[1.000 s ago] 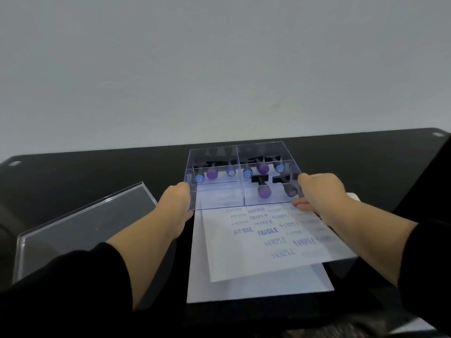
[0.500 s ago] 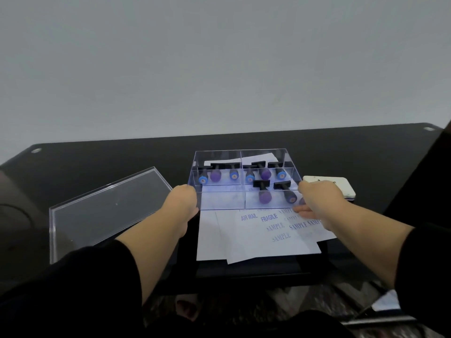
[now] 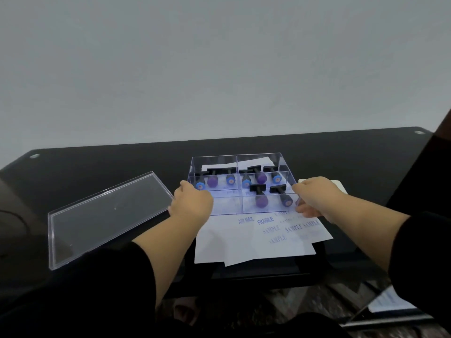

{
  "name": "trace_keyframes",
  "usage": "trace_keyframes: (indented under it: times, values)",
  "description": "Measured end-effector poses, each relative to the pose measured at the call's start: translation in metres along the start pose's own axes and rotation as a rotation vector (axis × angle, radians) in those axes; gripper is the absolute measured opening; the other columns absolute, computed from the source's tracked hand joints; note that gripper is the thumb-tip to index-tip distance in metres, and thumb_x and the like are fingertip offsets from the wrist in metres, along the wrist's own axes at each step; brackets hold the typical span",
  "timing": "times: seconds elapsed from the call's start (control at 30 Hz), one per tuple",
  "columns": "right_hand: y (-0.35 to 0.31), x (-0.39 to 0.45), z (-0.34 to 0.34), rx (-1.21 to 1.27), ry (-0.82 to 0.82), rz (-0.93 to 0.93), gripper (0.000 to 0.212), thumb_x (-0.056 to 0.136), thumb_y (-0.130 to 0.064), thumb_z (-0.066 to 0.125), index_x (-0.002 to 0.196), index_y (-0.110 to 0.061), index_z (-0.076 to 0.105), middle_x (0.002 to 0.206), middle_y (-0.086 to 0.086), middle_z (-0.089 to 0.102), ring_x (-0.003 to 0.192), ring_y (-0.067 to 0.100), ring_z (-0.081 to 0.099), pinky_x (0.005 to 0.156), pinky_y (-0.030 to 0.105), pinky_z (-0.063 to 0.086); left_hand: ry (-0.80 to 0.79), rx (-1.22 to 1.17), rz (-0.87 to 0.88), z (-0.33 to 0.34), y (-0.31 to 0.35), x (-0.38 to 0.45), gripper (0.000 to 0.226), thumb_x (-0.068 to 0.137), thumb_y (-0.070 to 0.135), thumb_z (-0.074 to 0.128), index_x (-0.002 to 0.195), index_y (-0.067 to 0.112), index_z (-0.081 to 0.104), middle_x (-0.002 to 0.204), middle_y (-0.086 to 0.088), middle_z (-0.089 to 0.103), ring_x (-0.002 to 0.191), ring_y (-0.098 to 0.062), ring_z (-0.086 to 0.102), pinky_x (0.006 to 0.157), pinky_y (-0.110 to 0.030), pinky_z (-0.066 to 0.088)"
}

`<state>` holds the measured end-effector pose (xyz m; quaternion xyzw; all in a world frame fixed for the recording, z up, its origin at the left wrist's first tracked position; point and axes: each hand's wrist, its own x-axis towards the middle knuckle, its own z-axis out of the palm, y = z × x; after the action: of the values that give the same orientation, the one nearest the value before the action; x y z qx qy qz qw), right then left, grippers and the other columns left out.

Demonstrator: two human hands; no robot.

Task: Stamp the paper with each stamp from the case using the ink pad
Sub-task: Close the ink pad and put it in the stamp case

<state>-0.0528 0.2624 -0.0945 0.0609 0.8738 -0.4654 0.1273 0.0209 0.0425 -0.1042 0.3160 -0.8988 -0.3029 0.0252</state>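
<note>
Gripping case [image 3: 234, 160] sides: left hand [image 3: 192, 206], right hand [image 3: 314, 200]; fingertips hidden, ink pad [image 3: 340, 187] mostly covered.

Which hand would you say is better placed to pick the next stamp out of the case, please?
Probably the right hand: it grips the case beside the near-right compartment, where two stamps lie. The left hand holds the side by the empty near-left compartment.

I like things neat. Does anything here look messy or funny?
A little. The clear stamp case sits on top of the stamped papers, which lie crooked and fanned. The case's lid lies off, to the left.
</note>
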Motion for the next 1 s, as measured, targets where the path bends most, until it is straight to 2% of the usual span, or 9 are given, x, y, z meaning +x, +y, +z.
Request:
trace_keyframes:
  times: [0.07, 0.17, 0.23, 0.3, 0.4, 0.5, 0.63, 0.83, 1.0]
  values:
    - [-0.006, 0.005, -0.009, -0.137, 0.009, -0.039, 0.029, 0.095, -0.019, 0.046, 0.112, 0.001, 0.06, 0.081, 0.012, 0.063, 0.072, 0.026, 0.062, 0.066, 0.034, 0.052, 0.033, 0.107, 0.124, 0.003, 0.012, -0.005, 0.053, 0.097, 0.017, 0.032, 0.147, 0.004, 0.018, 0.154, -0.013, 0.021, 0.138, -0.033, 0.027, 0.115, -0.047, 0.018]
    - [-0.014, 0.012, -0.028, -0.396, 0.05, -0.172, 0.026, 0.096, -0.02, 0.045, 0.115, -0.012, 0.06, 0.107, 0.009, 0.065, 0.099, 0.026, 0.063, 0.085, 0.036, 0.052, -0.043, 0.17, 0.37, 0.006, 0.037, -0.012, 0.054, 0.1, 0.016, 0.029, 0.15, 0.007, 0.013, 0.158, -0.007, 0.012, 0.144, -0.026, 0.015, 0.117, -0.039, 0.012]
    - [-0.012, 0.019, -0.043, -0.544, 0.055, -0.272, 0.035, 0.092, -0.013, 0.047, 0.126, -0.018, 0.056, 0.124, 0.004, 0.058, 0.112, 0.023, 0.055, 0.091, 0.031, 0.044, -0.129, 0.217, 0.515, 0.013, 0.053, -0.014, 0.053, 0.103, 0.018, 0.026, 0.152, 0.011, 0.006, 0.16, -0.004, 0.001, 0.146, -0.019, 0.003, 0.116, -0.033, 0.005]
    - [-0.008, 0.027, -0.057, -0.692, -0.009, -0.32, 0.049, 0.089, -0.007, 0.048, 0.136, -0.022, 0.047, 0.134, 0.004, 0.05, 0.119, 0.022, 0.05, 0.092, 0.026, 0.04, -0.179, 0.288, 0.631, 0.023, 0.067, -0.012, 0.053, 0.104, 0.021, 0.023, 0.152, 0.014, 0.003, 0.16, -0.002, -0.004, 0.147, -0.017, -0.003, 0.116, -0.032, 0.002]
    - [-0.001, 0.036, -0.07, -0.929, -0.132, -0.318, 0.068, 0.087, -0.003, 0.046, 0.146, -0.03, 0.028, 0.144, 0.007, 0.035, 0.127, 0.028, 0.043, 0.098, 0.032, 0.042, -0.191, 0.433, 0.765, 0.038, 0.083, -0.005, 0.053, 0.104, 0.026, 0.021, 0.152, 0.016, 0.002, 0.16, -0.002, -0.006, 0.147, -0.017, -0.005, 0.117, -0.034, -0.001]
    - [0.005, 0.045, -0.079, -1.098, -0.211, -0.266, 0.078, 0.087, -0.007, 0.049, 0.149, -0.036, 0.011, 0.149, 0.006, 0.027, 0.132, 0.031, 0.033, 0.104, 0.038, 0.038, -0.181, 0.526, 0.804, 0.05, 0.092, 0.004, 0.054, 0.104, 0.031, 0.018, 0.152, 0.018, -0.001, 0.16, 0.0, -0.009, 0.146, -0.017, -0.008, 0.117, -0.035, -0.004]
    - [0.015, 0.062, -0.083, -1.203, -0.281, -0.21, 0.094, 0.082, -0.014, 0.063, 0.149, -0.038, 0.002, 0.154, 0.003, 0.02, 0.137, 0.029, 0.028, 0.108, 0.043, 0.033, -0.204, 0.566, 0.785, 0.06, 0.093, 0.013, 0.055, 0.103, 0.036, 0.016, 0.152, 0.021, -0.003, 0.159, 0.001, -0.011, 0.146, -0.015, -0.009, 0.117, -0.035, -0.004]
    - [0.017, 0.073, -0.079, -1.252, -0.33, -0.214, 0.094, 0.081, -0.012, 0.064, 0.149, -0.04, 0.004, 0.145, 0.001, 0.03, 0.121, 0.028, 0.046, 0.094, 0.039, 0.045, -0.254, 0.559, 0.746, 0.066, 0.086, 0.016, 0.053, 0.103, 0.038, 0.013, 0.151, 0.025, -0.005, 0.158, 0.006, -0.014, 0.146, -0.011, -0.011, 0.117, -0.033, -0.005]
    - [0.016, 0.076, -0.079, -1.257, -0.318, -0.258, 0.092, 0.079, -0.013, 0.065, 0.148, -0.039, 0.011, 0.138, 0.001, 0.033, 0.116, 0.027, 0.047, 0.091, 0.038, 0.047, -0.257, 0.561, 0.749, 0.067, 0.085, 0.017, 0.053, 0.103, 0.037, 0.012, 0.151, 0.025, -0.004, 0.158, 0.006, -0.014, 0.145, -0.01, -0.011, 0.117, -0.033, -0.005]
